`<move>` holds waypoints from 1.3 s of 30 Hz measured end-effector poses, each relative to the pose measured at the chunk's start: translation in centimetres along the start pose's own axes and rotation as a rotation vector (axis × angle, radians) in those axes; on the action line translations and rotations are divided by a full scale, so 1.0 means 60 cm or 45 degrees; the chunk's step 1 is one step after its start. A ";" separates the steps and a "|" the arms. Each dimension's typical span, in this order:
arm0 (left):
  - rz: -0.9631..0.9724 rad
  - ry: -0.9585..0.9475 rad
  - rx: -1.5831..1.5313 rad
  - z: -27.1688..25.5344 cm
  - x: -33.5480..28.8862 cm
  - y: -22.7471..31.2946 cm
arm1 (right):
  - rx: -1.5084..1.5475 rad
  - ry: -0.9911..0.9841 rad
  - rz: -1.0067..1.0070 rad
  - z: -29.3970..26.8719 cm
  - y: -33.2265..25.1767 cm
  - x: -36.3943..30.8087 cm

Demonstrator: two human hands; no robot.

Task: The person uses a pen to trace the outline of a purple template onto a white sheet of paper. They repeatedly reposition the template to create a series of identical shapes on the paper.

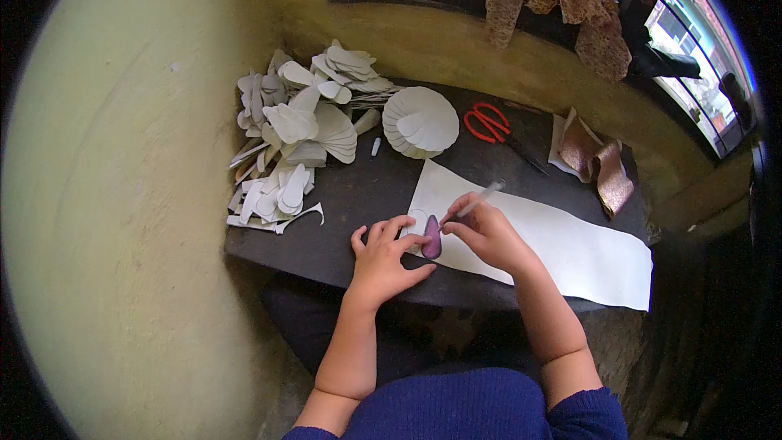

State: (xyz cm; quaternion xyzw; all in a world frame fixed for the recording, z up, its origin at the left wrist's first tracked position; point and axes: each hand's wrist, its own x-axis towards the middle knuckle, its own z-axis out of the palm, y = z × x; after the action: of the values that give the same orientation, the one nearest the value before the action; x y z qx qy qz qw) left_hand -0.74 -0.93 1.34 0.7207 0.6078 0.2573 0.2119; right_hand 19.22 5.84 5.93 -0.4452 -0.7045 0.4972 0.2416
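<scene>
Purple, teardrop-shaped flat piece [432,238] lies on the long white flexible sheet [562,246], near the sheet's left end, its narrow tip pointing away from the body. From my remote seat I judge it light and fairly stiff, likely to slide or pivot under a sideways push; material uncertain. Best hold, I estimate: a fingertip pressing down on its broad end, leaving the rim free. The sheet looks thin, smooth and easily creased.

Left hand [384,262]: palm down across the sheet's left end, fingers spread, thumb apart; the index fingertip touches the piece, pinching nothing. I cannot tell how hard it presses. Right hand [487,235]: above the sheet, just right of the piece, narrow pinch around a slim translucent pen [491,189], tip angled down toward the piece's edge.

Beyond the sheet's far edge I note a round fan of white cutouts [421,124] and red-handled scissors [489,124]. Left of the sheet: a heap of loose white cutouts [305,124].
</scene>
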 end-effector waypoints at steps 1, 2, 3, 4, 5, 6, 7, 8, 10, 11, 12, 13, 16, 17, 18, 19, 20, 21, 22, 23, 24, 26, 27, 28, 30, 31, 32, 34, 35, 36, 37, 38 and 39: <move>-0.001 0.000 0.000 0.000 0.000 0.000 | -0.090 -0.022 -0.010 0.001 -0.009 0.003; -0.002 0.001 0.000 0.000 0.000 0.000 | -0.114 -0.104 -0.041 0.001 -0.014 0.009; 0.002 0.003 0.008 0.002 0.001 -0.001 | -0.138 -0.184 -0.070 0.001 -0.017 0.013; 0.005 0.005 0.015 0.004 0.001 -0.002 | -0.161 -0.265 -0.099 0.001 -0.020 0.018; 0.009 0.007 0.023 0.005 0.001 -0.003 | -0.234 -0.315 -0.132 0.001 -0.020 0.023; 0.009 0.005 0.029 0.006 0.001 -0.004 | -0.307 -0.364 -0.165 0.001 -0.018 0.028; 0.009 0.003 0.035 0.007 0.001 -0.005 | -0.380 -0.413 -0.197 0.001 -0.018 0.031; 0.010 0.001 0.040 0.007 0.002 -0.005 | -0.408 -0.427 -0.205 0.001 -0.020 0.032; 0.004 -0.005 0.039 0.007 0.001 -0.006 | -0.464 -0.462 -0.225 0.003 -0.022 0.036; 0.002 -0.008 0.039 0.008 0.001 -0.007 | -0.466 -0.481 -0.244 0.005 -0.023 0.036; -0.005 -0.019 0.041 0.008 0.002 -0.007 | -0.468 -0.500 -0.263 0.007 -0.025 0.036; -0.011 -0.031 0.044 0.007 0.003 -0.007 | -0.470 -0.519 -0.281 0.009 -0.025 0.036; -0.013 -0.037 0.049 0.008 0.002 -0.008 | -0.478 -0.521 -0.272 0.011 -0.019 0.040; -0.010 -0.034 0.050 0.009 0.002 -0.008 | -0.489 -0.523 -0.277 0.012 -0.020 0.040; -0.008 -0.026 0.047 0.008 0.002 -0.008 | -0.500 -0.526 -0.285 0.012 -0.021 0.041; -0.005 -0.018 0.043 0.008 0.002 -0.008 | -0.510 -0.528 -0.292 0.013 -0.023 0.041; -0.002 -0.009 0.039 0.008 0.001 -0.007 | -0.519 -0.536 -0.301 0.013 -0.024 0.042; -0.006 -0.004 0.048 0.007 0.001 -0.006 | -0.529 -0.544 -0.308 0.013 -0.025 0.043; -0.009 0.000 0.057 0.006 0.001 -0.003 | -0.539 -0.552 -0.315 0.013 -0.025 0.044; -0.012 0.005 0.066 0.005 0.001 -0.002 | -0.550 -0.555 -0.321 0.014 -0.025 0.044; -0.014 -0.001 0.071 0.005 0.001 -0.001 | -0.560 -0.560 -0.328 0.014 -0.025 0.044; -0.017 -0.014 0.080 0.005 0.001 -0.002 | -0.573 -0.560 -0.342 0.015 -0.025 0.044; -0.011 -0.007 0.075 0.005 0.001 -0.002 | -0.576 -0.556 -0.351 0.015 -0.024 0.044; -0.005 0.000 0.071 0.006 0.001 -0.003 | -0.578 -0.552 -0.359 0.016 -0.023 0.044; -0.001 0.017 0.055 0.008 0.001 -0.004 | -0.599 -0.547 -0.342 0.016 -0.028 0.042; -0.002 0.028 0.044 0.009 0.000 -0.005 | -0.610 -0.544 -0.333 0.016 -0.032 0.041; -0.003 0.038 0.032 0.010 0.000 -0.006 | -0.652 -0.557 -0.344 0.017 -0.034 0.041; -0.008 0.023 0.027 0.010 0.001 -0.007 | -0.737 -0.580 -0.362 0.017 -0.037 0.042; -0.010 0.016 0.024 0.010 0.002 -0.008 | -0.755 -0.579 -0.358 0.018 -0.038 0.041; -0.008 0.017 0.020 0.010 0.002 -0.007 | -0.773 -0.579 -0.353 0.020 -0.039 0.040; -0.007 0.019 0.015 0.010 0.002 -0.007 | -0.791 -0.579 -0.348 0.021 -0.040 0.040; -0.005 0.020 0.011 0.010 0.002 -0.007 | -0.794 -0.577 -0.359 0.022 -0.040 0.040; -0.004 0.017 0.010 0.009 0.002 -0.007 | -0.797 -0.576 -0.370 0.022 -0.039 0.040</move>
State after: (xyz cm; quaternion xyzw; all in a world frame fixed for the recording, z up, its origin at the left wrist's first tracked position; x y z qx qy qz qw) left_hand -0.68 -0.74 0.67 0.7187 0.6116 0.2594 0.2053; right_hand 16.08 7.04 7.31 -0.2724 -0.9126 0.3049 0.0012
